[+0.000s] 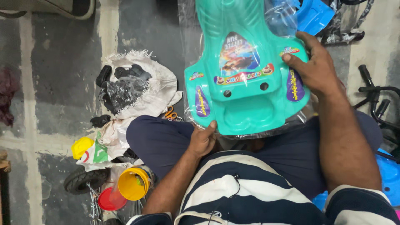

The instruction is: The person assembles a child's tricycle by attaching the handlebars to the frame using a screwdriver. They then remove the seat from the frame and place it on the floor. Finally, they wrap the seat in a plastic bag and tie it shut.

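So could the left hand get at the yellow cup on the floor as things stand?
Probably yes, after letting go: the left hand grips the teal toy body, and the yellow cup lies uncovered beside the left knee.

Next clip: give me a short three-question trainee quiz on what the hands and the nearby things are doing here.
1. True or false: both hands grip the teal toy body.
2. Which hand is at its near edge? A) left hand B) right hand
3. What colour is the funnel on the floor?

Key: 1 true; 2 A; 3 yellow.
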